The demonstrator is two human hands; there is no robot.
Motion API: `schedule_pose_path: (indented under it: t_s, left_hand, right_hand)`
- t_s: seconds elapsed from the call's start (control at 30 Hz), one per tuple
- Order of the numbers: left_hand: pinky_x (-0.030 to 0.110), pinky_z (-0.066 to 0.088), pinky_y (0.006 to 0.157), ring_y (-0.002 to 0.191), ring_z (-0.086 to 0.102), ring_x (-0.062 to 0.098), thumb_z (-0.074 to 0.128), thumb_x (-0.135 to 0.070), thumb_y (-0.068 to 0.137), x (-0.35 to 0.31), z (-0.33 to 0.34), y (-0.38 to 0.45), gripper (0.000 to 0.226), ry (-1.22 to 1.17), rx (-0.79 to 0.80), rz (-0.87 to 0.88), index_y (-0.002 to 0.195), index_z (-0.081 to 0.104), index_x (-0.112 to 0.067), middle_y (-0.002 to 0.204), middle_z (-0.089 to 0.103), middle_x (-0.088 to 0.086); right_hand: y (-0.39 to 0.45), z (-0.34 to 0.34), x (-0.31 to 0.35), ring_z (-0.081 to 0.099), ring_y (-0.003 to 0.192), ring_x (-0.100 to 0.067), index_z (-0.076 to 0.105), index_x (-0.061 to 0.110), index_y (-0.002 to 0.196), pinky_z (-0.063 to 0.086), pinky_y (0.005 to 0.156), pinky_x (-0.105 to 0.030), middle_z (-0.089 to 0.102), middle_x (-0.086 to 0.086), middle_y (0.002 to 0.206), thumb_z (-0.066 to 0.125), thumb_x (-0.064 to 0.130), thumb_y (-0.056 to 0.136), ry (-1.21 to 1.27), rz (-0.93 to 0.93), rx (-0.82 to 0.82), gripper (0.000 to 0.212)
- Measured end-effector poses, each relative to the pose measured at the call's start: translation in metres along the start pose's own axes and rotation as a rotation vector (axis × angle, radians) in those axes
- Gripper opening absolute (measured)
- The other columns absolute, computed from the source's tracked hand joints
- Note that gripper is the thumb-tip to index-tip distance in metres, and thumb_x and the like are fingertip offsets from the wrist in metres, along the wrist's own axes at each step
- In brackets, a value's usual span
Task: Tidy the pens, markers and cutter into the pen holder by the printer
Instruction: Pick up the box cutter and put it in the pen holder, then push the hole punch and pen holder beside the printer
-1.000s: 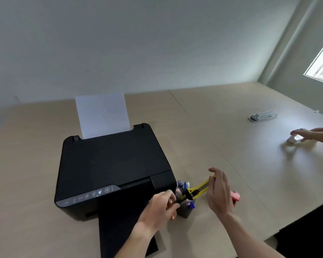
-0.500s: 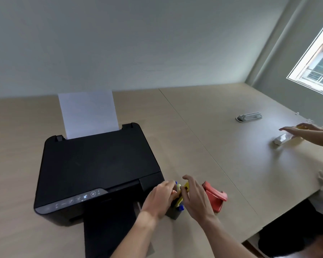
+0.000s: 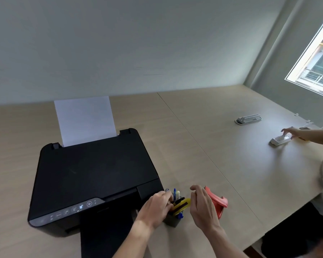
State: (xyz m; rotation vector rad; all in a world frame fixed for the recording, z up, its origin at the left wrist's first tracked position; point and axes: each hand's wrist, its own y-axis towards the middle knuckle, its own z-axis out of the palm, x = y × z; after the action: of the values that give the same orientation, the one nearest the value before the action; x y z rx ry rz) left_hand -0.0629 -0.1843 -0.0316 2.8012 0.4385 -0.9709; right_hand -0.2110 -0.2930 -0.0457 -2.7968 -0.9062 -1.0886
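A dark grey pen holder (image 3: 173, 221) stands on the table at the printer's front right corner. A yellow and black cutter (image 3: 181, 204) leans in it, with several pens and markers (image 3: 175, 194) sticking up behind. My left hand (image 3: 154, 208) rests against the holder's left side, fingers curled on its rim and the pens. My right hand (image 3: 202, 206) hovers just right of the cutter, fingers apart, holding nothing.
A black printer (image 3: 93, 179) with a white sheet (image 3: 85, 120) fills the left. A red hole punch (image 3: 217, 202) sits behind my right hand. Far right, another person's hand (image 3: 295, 132) touches a white device (image 3: 279, 140); a grey stapler-like object (image 3: 248, 119) lies beyond.
My right hand brought the yellow cutter down into the holder and let go, then drew back a little to the right. My left hand stayed at the holder.
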Motion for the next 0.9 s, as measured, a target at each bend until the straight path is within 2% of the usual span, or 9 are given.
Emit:
schedule_pose_path:
  t_s: [0.13,0.2,0.33,0.43,0.57,0.67,0.73,0.83,0.9]
  left_hand:
    - [0.028,0.055,0.070,0.082,0.060,0.010,0.064,-0.033,0.090,0.004,0.002,-0.004,0.013,-0.032,0.038,0.034,0.093,0.058,-0.022,0.093,0.061,-0.007]
    - [0.028,0.055,0.070,0.080,0.060,0.008,0.061,-0.031,0.088,0.008,0.004,-0.008,0.009,-0.037,0.044,0.049,0.092,0.057,-0.025,0.091,0.060,-0.009]
    - [0.024,0.057,0.072,0.084,0.060,0.003,0.057,-0.023,0.089,0.016,0.010,-0.014,0.014,-0.027,0.099,0.084,0.101,0.055,-0.030,0.102,0.058,-0.014]
    - [0.025,0.052,0.086,0.097,0.055,0.008,0.056,-0.035,0.086,0.014,0.012,-0.013,0.028,0.121,0.113,0.211,0.113,0.054,-0.029,0.114,0.052,-0.011]
    - [0.034,0.049,0.092,0.105,0.053,0.022,0.059,-0.042,0.069,-0.004,0.012,0.006,0.055,0.441,0.130,0.419,0.120,0.048,-0.023,0.119,0.054,0.002]
    - [0.041,0.041,0.100,0.115,0.046,0.031,0.065,-0.032,0.061,-0.023,0.014,0.031,0.075,0.602,0.227,0.357,0.130,0.039,-0.018,0.131,0.044,0.012]
    - [0.042,0.039,0.099,0.112,0.045,0.034,0.069,-0.026,0.060,-0.037,0.016,0.044,0.081,0.697,0.325,0.280,0.132,0.035,-0.013,0.130,0.042,0.016]
    - [0.041,0.040,0.094,0.107,0.049,0.033,0.075,-0.021,0.063,-0.055,0.019,0.057,0.073,0.787,0.471,0.197,0.126,0.039,-0.011,0.120,0.051,0.016]
    - [0.041,0.041,0.091,0.110,0.050,0.035,0.078,-0.018,0.066,-0.065,0.020,0.064,0.071,0.811,0.536,0.161,0.126,0.040,-0.010,0.121,0.053,0.017]
  right_hand:
    - [-0.012,0.005,-0.012,0.060,0.081,-0.009,0.053,0.028,0.099,0.051,0.073,-0.035,0.062,0.009,0.097,0.047,0.017,0.095,0.080,0.070,-0.018,0.013]
    - [-0.025,0.009,-0.018,0.059,0.079,-0.008,0.052,0.030,0.096,0.050,0.071,-0.035,0.062,0.010,0.094,0.048,0.016,0.095,0.101,0.102,-0.025,0.014]
    - [-0.049,0.018,-0.027,0.059,0.082,-0.011,0.052,0.027,0.099,0.051,0.072,-0.035,0.063,0.004,0.098,0.045,0.016,0.095,0.080,0.156,0.002,0.014]
    - [-0.055,0.023,-0.031,0.059,0.083,-0.012,0.052,0.027,0.102,0.050,0.074,-0.037,0.061,0.005,0.102,0.044,0.016,0.095,0.058,0.189,0.012,0.015]
    - [-0.052,0.021,-0.040,0.056,0.081,-0.018,0.054,0.023,0.101,0.050,0.074,-0.041,0.056,0.004,0.098,0.043,0.014,0.094,0.003,0.216,-0.054,0.016]
    - [-0.045,0.015,-0.051,0.054,0.083,-0.025,0.056,0.020,0.101,0.048,0.075,-0.041,0.053,0.000,0.095,0.040,0.015,0.086,-0.128,0.253,-0.119,0.022]
    - [-0.039,0.014,-0.061,0.055,0.095,-0.030,0.057,0.017,0.106,0.046,0.081,-0.043,0.055,-0.006,0.107,0.041,0.016,0.078,-0.216,0.307,-0.138,0.032]
    - [-0.031,0.014,-0.073,0.051,0.113,-0.036,0.053,0.013,0.121,0.043,0.092,-0.049,0.049,-0.016,0.134,0.046,0.016,0.069,-0.305,0.403,-0.130,0.052]
    - [-0.028,0.014,-0.080,0.050,0.115,-0.036,0.048,0.014,0.125,0.043,0.093,-0.051,0.049,-0.018,0.137,0.049,0.016,0.063,-0.353,0.411,-0.100,0.063]
